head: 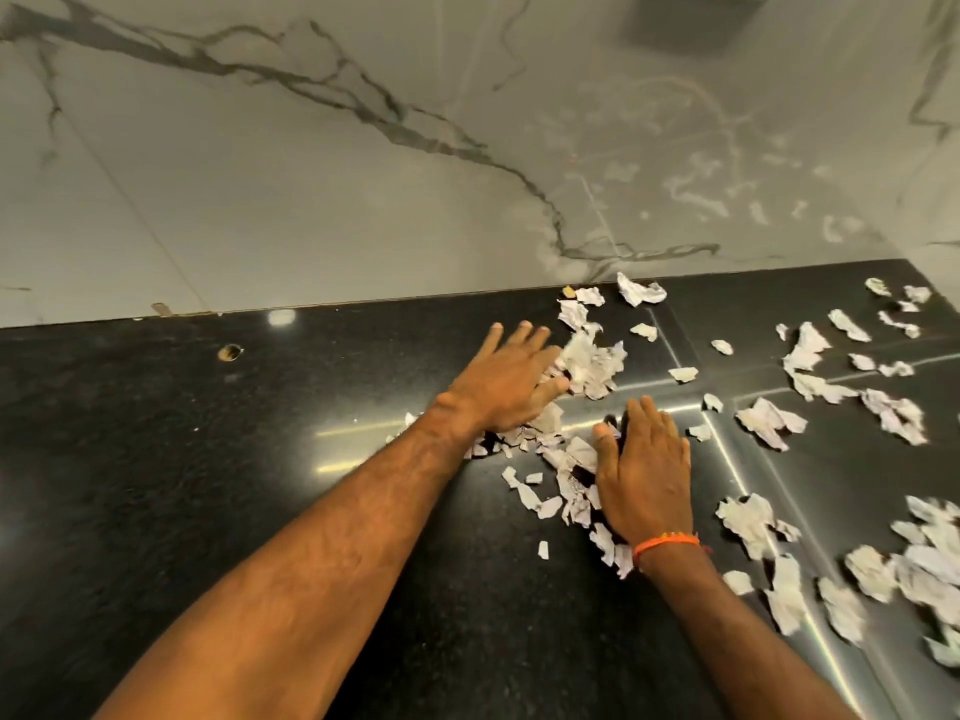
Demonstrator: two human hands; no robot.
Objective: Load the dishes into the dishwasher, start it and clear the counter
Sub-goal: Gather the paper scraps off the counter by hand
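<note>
A polished black speckled stone counter point(208, 485) runs across the view, backed by a white marble wall with grey veins point(260, 174). Torn and crumpled scraps of white paper point(587, 363) litter the right half of the counter, thickest around the two hands, with looser pieces scattered further right and along the near right edge point(914, 569).

The left hand point(506, 381) reaches in from the near left, palm down, fingers straight and slightly spread, lying flat on the counter with its fingertips toward the wall. Its right edge and thumb press against a heap of paper scraps, and more scraps show under the wrist.

The right hand point(647, 472) lies just near and to the right of it, also palm down with straight fingers held close together, resting on the scraps. An orange thread bracelet point(665, 543) circles its wrist. Paper pieces bunch between the two hands and along the left side of the right hand.

A small round hole point(230, 351) sits in the counter at far left, close to the wall. Bright light streaks reflect off the counter surface on the right.
</note>
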